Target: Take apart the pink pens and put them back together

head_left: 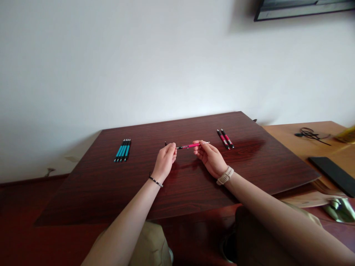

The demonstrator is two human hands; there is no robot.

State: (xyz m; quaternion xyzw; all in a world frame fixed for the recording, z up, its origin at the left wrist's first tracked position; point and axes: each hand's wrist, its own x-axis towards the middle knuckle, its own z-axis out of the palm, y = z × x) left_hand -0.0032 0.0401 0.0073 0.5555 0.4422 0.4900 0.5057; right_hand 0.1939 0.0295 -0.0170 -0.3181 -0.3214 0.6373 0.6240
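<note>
A pink and black pen [189,146] is held level above the dark table, stretched between my two hands. My left hand [166,158] is closed on its black end. At the pink end, my right hand [209,157] pinches with thumb and fingers, and a thin pale tip sticks out past them. Behind my left fingers a small black piece [165,143] shows; most of it is hidden. Two pink and black pens [225,139] lie side by side beyond my right hand. Several blue and black pens [122,150] lie in a tight row to the left.
The dark wooden table [166,199] reaches almost to the white wall. A lighter wooden surface [291,136] adjoins on the right, bearing a coiled black cable [309,133] and a flat black object [332,173]. A screen [305,11] hangs at upper right.
</note>
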